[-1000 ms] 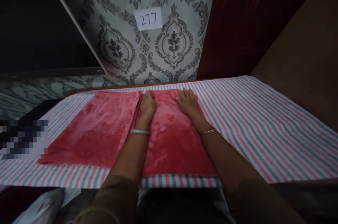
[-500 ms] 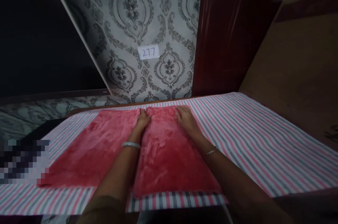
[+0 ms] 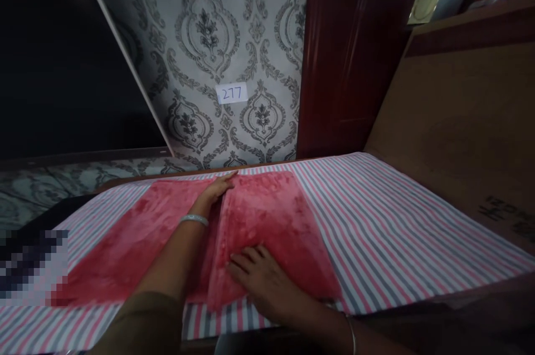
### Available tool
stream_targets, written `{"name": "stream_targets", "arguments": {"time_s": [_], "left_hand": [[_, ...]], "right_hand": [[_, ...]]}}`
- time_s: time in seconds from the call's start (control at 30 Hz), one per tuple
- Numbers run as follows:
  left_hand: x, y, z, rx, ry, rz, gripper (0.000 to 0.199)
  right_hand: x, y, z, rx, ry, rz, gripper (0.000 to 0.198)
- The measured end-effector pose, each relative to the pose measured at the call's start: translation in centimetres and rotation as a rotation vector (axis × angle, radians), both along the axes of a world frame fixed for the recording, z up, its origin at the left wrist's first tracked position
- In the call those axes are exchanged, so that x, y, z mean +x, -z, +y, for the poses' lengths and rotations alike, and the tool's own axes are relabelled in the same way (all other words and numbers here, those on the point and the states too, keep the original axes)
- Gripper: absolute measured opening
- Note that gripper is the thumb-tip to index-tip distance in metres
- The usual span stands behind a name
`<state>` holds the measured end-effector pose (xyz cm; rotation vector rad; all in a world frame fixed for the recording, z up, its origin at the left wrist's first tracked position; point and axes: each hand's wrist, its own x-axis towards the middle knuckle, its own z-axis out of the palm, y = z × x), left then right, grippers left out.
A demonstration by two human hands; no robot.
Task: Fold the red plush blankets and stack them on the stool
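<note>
A red plush cloth [image 3: 146,238] lies on a striped tablecloth, its right part folded over into a flap [image 3: 267,210]. My left hand [image 3: 219,186] rests at the back end of the flap's left edge, index finger stretched toward the wall and thumb apart. Lower down, near the front edge of the flap, my right hand [image 3: 267,282] lies palm down with its fingers spread on the plush. A pale bangle circles my left wrist, and a thin bracelet my right.
Pink, grey and white stripes cover the tablecloth [image 3: 388,221]. A dark television screen [image 3: 75,65] stands at the left. To the right is a large cardboard box [image 3: 468,121]. Behind, a paper label [image 3: 232,93] reading 277 is on the patterned wall.
My right hand has moved from the flap's back right corner to its front left area. My left hand stays at the back edge, shifted slightly left. The view has tilted a little.
</note>
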<state>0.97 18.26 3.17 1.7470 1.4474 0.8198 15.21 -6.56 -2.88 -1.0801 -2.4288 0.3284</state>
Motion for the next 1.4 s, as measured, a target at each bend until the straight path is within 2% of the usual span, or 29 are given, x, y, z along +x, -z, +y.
{"name": "stream_targets", "arguments": {"time_s": [0.07, 0.17, 0.23, 0.3, 0.37, 0.43, 0.53, 0.67, 0.77, 0.87, 0.97, 1.1, 1.2, 1.3, 1.33, 1.4], "left_hand": [[1.1, -1.4, 0.1, -0.041, 0.078, -0.076, 0.05], [4.3, -4.2, 0.4, -0.082, 0.185, -0.185, 0.036], [7.4, -6.1, 0.6, -0.078, 0.251, -0.25, 0.035], [11.1, -7.9, 0.7, -0.078, 0.323, -0.292, 0.036], [15.2, -9.4, 0.7, -0.087, 0.413, -0.321, 0.036], [19.3, -10.4, 0.6, -0.094, 0.586, -0.351, 0.036], [25.3, -10.6, 0.2, -0.046, 0.743, -0.274, 0.034], [31.8, -8.8, -0.5, -0.026, 0.821, -0.1, 0.037], [34.7, -6.9, -0.8, -0.057, 0.845, -0.036, 0.038], [36.0, -5.7, -0.8, -0.069, 0.877, -0.001, 0.037], [36.7, -5.1, -0.4, -0.063, 0.914, 0.029, 0.038], [37.6, -4.7, 0.0, -0.027, 0.932, 0.079, 0.04], [38.0, -4.2, -0.5, 0.023, 0.936, 0.11, 0.049], [37.3, -3.3, -1.0, 0.103, 0.905, 0.135, 0.058], [36.7, -3.0, -1.0, 0.133, 0.876, 0.151, 0.058], [34.9, -2.3, -0.7, 0.19, 0.788, 0.205, 0.055]], "right_hand": [[0.9, -0.8, 0.3, -0.041, 0.027, 0.187, 0.05], [4.4, -3.0, -0.1, -0.082, 0.166, 0.643, 0.038], [7.8, -4.5, -0.9, -0.033, 0.359, 0.928, 0.03], [11.5, -5.6, -2.0, 0.022, 0.576, 1.132, 0.031], [14.9, -5.7, -3.1, 0.085, 0.828, 1.295, 0.033], [17.8, -4.9, -3.9, 0.191, 1.001, 1.388, 0.038], [21.1, -2.3, -5.0, 0.318, 1.11, 1.346, 0.043], [24.2, 2.2, -6.6, 0.363, 1.242, 1.12, 0.042], [25.5, 4.8, -7.6, 0.355, 1.265, 1.091, 0.04], [25.9, 6.1, -8.1, 0.331, 1.256, 1.144, 0.039], [26.3, 6.3, -7.9, 0.262, 1.264, 1.246, 0.045], [28.2, 5.2, -7.7, 0.203, 1.286, 1.263, 0.063], [30.3, 3.8, -7.5, 0.278, 1.348, 1.023, 0.08], [32.1, 2.6, -6.3, 0.446, 1.394, 0.662, 0.071], [32.6, 2.3, -5.5, 0.465, 1.375, 0.592, 0.066], [33.4, 1.9, -3.5, 0.41, 1.298, 0.528, 0.06]]}}
